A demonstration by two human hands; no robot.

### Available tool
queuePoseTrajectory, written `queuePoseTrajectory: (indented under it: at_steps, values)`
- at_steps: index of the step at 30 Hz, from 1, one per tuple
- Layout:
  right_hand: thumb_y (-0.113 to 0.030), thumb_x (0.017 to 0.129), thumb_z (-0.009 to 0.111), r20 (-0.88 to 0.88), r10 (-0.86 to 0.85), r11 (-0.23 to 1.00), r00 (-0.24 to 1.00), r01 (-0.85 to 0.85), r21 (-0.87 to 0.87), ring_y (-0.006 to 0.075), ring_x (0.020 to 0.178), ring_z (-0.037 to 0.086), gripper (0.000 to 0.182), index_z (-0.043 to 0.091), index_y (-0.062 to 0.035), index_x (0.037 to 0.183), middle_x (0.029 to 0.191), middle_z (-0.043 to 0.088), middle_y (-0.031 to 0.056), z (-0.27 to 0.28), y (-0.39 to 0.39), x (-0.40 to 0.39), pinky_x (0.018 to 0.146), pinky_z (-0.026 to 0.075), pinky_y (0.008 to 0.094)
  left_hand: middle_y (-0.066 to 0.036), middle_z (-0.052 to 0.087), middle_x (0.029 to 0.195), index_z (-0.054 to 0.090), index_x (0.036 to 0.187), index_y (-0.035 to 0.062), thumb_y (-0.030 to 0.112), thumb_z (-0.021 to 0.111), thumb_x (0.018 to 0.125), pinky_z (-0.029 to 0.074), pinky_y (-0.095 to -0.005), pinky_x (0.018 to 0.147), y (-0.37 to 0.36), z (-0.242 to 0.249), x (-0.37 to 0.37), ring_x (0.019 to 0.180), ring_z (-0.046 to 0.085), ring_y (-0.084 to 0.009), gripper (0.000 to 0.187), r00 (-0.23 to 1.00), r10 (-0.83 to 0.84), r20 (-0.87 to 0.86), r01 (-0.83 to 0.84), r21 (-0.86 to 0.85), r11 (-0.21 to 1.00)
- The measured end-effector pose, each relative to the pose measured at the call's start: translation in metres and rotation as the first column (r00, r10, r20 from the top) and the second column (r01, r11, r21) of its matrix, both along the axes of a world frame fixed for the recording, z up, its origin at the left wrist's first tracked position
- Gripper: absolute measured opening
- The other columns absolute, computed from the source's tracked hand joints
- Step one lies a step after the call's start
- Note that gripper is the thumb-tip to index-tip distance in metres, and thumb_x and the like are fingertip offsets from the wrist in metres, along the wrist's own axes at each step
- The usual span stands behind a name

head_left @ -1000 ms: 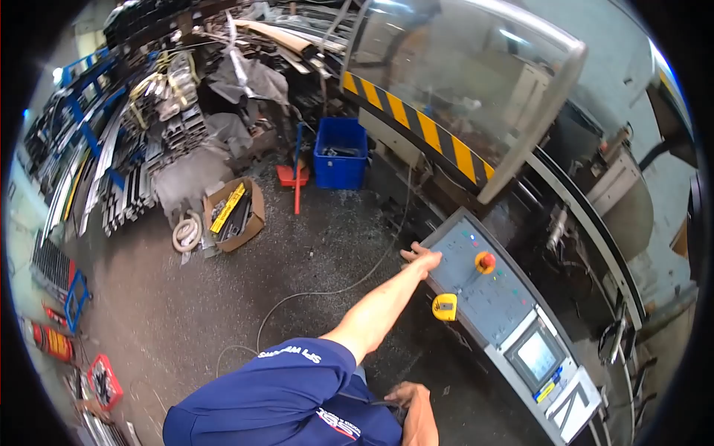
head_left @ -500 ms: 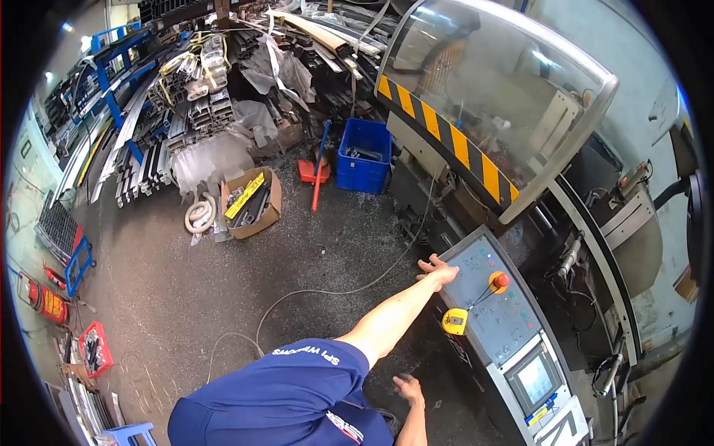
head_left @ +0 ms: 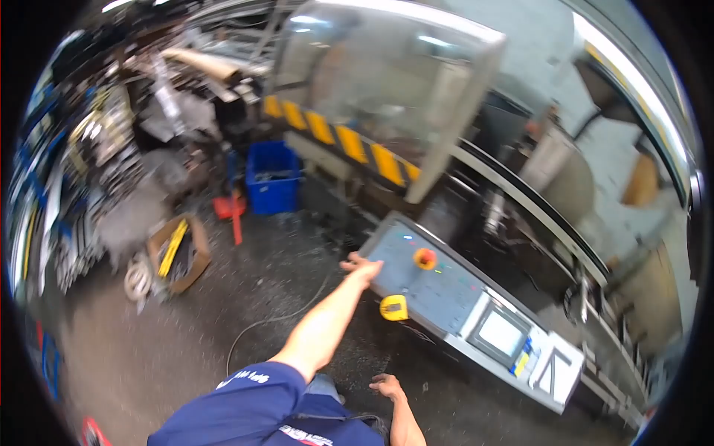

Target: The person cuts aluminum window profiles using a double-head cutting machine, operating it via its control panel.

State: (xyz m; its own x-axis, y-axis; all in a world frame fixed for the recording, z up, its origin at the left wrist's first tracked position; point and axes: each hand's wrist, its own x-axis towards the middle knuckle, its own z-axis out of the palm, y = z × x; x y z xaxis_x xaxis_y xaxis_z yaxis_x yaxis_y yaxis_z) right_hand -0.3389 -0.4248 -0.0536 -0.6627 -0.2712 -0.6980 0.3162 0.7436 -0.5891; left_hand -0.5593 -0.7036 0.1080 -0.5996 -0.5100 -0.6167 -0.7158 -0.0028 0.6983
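Observation:
My left hand rests at the near left edge of a grey control panel, fingers apart, with nothing visible in it. A red mushroom-shaped stop button on a yellow base stands up from the panel, right of that hand. A yellow tape measure sits at the panel's near edge, just below the hand. Further along are a lit screen and a white sheet with a black angled mark. Low in front of my body, my right hand hangs with loosely extended fingers, touching nothing visible.
Behind the panel stands a machine with a clear hood edged in yellow-black stripes. A blue bin, a red dustpan and a cardboard box stand on the floor. Metal profiles are piled at left. A cable crosses the floor.
My view has turned to the right, so the machine and panel appear further left and tilted, with blur. My left hand stays at the panel edge; my right hand stays low.

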Motion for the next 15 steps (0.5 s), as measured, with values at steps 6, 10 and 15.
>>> queuePoseTrajectory:
  at_steps: [6,10,15]
  values:
    - [-0.021,0.086,0.070,0.030,-0.124,0.992,0.992,0.124,0.020,0.0169,0.082,0.071,0.036,0.068,-0.0078,0.120,0.098,0.073,0.0079,-0.016,0.007,0.005,0.076,0.055,0.0315,-0.026,-0.025,0.155,-0.018,0.152,0.0123,0.043,0.079,0.078,0.029,-0.0617,0.110,-0.012,-0.012,-0.007,0.148,-0.006,-0.0426,0.126,0.999,-0.011,-0.048,0.019,0.166,0.986]
    - [-0.014,0.087,0.066,-0.031,-0.126,0.991,0.992,0.127,0.049,0.0165,0.081,0.070,0.035,0.067,-0.0055,0.121,0.094,0.073,0.0091,-0.028,0.013,0.007,0.074,0.055,0.0317,-0.023,-0.032,0.154,-0.022,0.151,0.0146,0.043,0.077,0.081,0.029,-0.0676,0.106,-0.018,-0.032,-0.020,0.147,-0.013,-0.0431,0.124,1.000,0.007,-0.029,0.000,0.222,0.975]
    - [-0.009,0.084,0.063,-0.027,-0.186,0.983,0.982,0.186,-0.002,0.0165,0.081,0.069,0.039,0.065,-0.0033,0.123,0.091,0.073,0.0102,-0.051,0.018,0.004,0.073,0.055,0.0303,-0.024,-0.031,0.154,-0.020,0.152,0.0167,0.040,0.077,0.081,0.031,-0.0684,0.104,-0.019,-0.023,-0.014,0.147,-0.009,-0.0443,0.123,0.999,0.020,-0.049,-0.007,0.254,0.967]
